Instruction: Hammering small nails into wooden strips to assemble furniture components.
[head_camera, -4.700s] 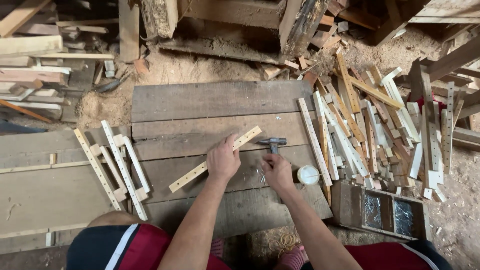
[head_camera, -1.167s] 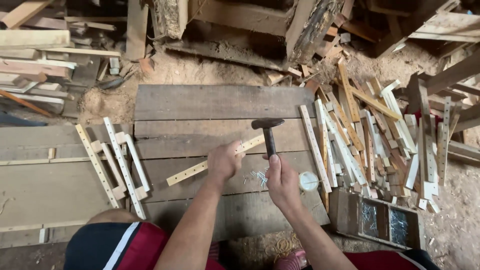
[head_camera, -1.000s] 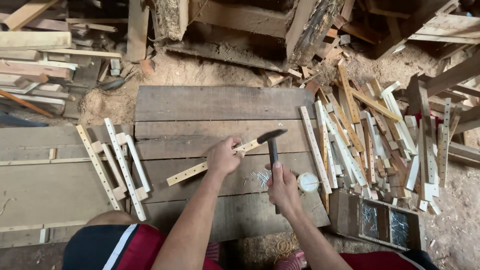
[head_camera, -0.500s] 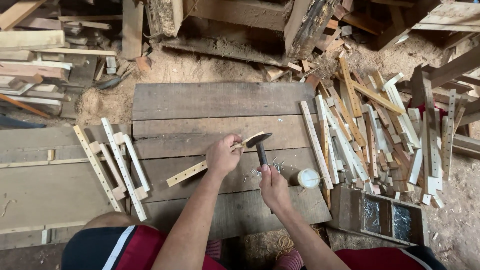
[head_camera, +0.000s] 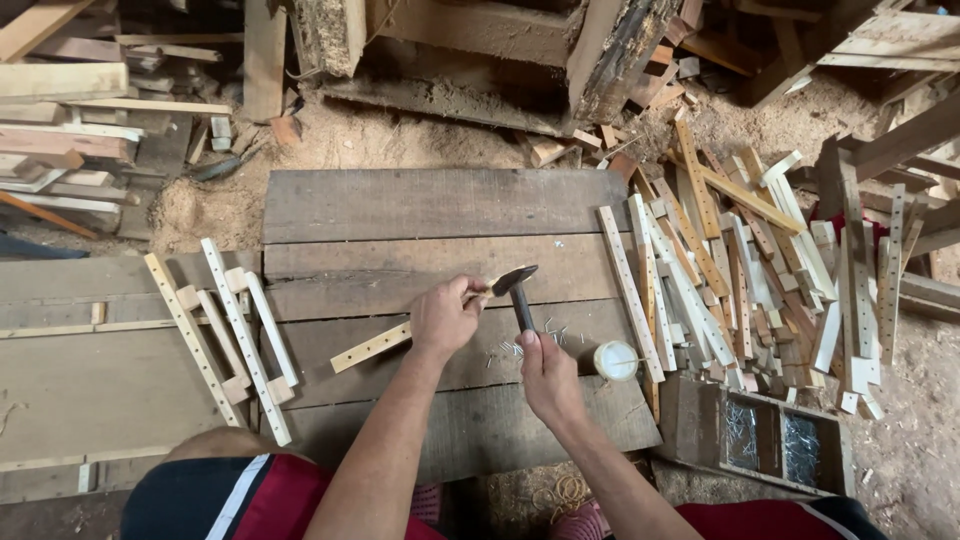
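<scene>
Here, on the grey plank (head_camera: 440, 205): right hand (head_camera: 552, 375) clenched on hammer (head_camera: 518, 292), head at the drilled slat (head_camera: 375, 345) end, left hand (head_camera: 445, 318) pinching there; fingertips close, so a glancing blow risks bruising them, scattering loose nails (head_camera: 525, 343) nearby.

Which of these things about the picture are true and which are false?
1. The right hand holds a hammer. True.
2. The left hand is on a drilled wooden strip. True.
3. The hammer head is over the box of nails. False: it is at the end of the strip, by the left fingers.
4. The loose nails lie on the sawdust. False: they lie on the planks.
5. A round white tub sits right of the right hand. True.
</scene>
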